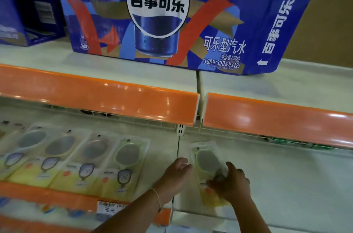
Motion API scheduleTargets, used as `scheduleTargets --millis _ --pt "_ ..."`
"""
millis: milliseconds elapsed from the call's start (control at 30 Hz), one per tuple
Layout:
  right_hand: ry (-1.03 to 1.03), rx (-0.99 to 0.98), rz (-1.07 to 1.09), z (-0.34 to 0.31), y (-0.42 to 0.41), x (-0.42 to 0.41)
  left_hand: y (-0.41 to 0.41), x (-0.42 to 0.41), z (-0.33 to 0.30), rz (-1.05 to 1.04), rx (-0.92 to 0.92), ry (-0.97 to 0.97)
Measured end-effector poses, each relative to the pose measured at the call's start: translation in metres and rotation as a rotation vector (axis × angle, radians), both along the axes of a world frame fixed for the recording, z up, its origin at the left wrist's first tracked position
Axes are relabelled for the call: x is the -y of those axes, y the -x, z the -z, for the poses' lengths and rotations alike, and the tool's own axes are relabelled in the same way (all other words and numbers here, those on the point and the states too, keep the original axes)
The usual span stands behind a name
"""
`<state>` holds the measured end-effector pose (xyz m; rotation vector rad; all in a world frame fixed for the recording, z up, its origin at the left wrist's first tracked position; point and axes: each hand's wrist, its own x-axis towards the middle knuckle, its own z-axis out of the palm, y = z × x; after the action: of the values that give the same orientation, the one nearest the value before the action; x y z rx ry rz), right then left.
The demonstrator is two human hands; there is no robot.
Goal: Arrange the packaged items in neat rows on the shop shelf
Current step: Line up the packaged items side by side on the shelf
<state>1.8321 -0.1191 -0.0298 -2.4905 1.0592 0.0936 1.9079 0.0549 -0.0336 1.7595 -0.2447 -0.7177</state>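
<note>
A clear packet with a grey oval item and yellow card (pixel 207 162) lies flat on the white shelf (pixel 286 175), just right of the shelf seam. My right hand (pixel 232 183) presses on the packet's lower part, fingers curled over it. At the packet's left edge my left hand (pixel 176 173) touches it with fingers together. Left of the seam, several similar packets (pixel 82 158) lie side by side in a row; the nearest of them (pixel 126 162) is a gap away from the held packet.
An orange price rail (pixel 99 95) and a second orange rail (pixel 277 118) edge the upper shelf right above my hands. A large blue cola carton (pixel 158 13) stands on that upper shelf, with a dark blue box (pixel 34 3) to its left. A handwritten price tag (pixel 110 207) sits on the lower rail.
</note>
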Motion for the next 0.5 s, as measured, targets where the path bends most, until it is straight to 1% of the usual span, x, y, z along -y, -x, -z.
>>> scheduleTargets --millis 67,200,333,400,433,500 --pt "-0.047 -0.002 0.001 0.000 -0.003 0.002 0.002 -0.003 0.002 -0.006 -0.001 -0.004" --pt "-0.240 0.046 0.028 0.000 -0.009 0.006 0.003 -0.006 0.002 -0.045 0.003 -0.006" --pt "-0.297 0.142 0.043 0.006 -0.009 0.004 0.002 -0.008 -0.002 -0.051 -0.015 0.013" --pt "-0.370 0.239 0.073 0.008 -0.008 0.003 0.000 -0.011 0.000 -0.056 -0.013 0.010" --pt "-0.425 0.291 0.088 0.007 -0.008 0.002 -0.001 -0.013 0.000 -0.060 -0.006 0.010" --pt "-0.633 0.367 0.131 -0.001 -0.006 -0.005 -0.004 -0.017 0.001 -0.075 -0.006 0.027"
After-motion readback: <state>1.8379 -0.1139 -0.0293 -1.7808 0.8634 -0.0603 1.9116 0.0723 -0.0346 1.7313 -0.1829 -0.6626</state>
